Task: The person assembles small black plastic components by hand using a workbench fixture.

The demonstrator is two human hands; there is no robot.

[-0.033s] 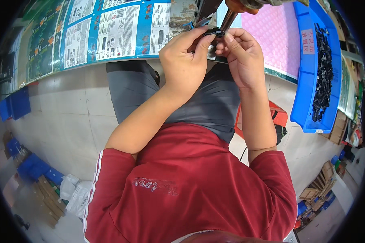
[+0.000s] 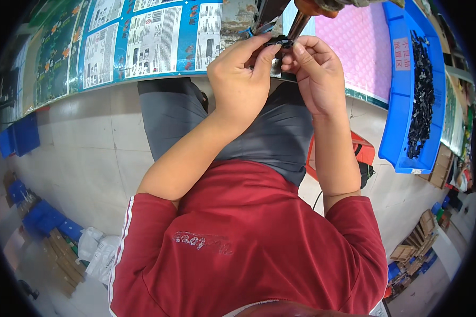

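Note:
A small black plastic part [image 2: 283,40] is at the bench's front edge, just below the tip of a metal rod [image 2: 300,25] that comes down from an orange machine head [image 2: 308,7]. My left hand [image 2: 240,74] pinches this part from the left with thumb and fingertips. From the right, my right hand [image 2: 322,74] closes thumb and forefinger at the part's other end, its remaining fingers curled. The fingertips hide much of the part, so its exact kind cannot be made out. Under it a metal piece [image 2: 275,67] shows between the hands.
A long blue bin [image 2: 399,121] holding several black parts [image 2: 420,100] stands at the right. Pink bubble wrap [image 2: 351,50] lies beside it. Printed sheets [image 2: 153,42] cover the bench on the left. A red basket [image 2: 366,148] sits on the floor by my right forearm.

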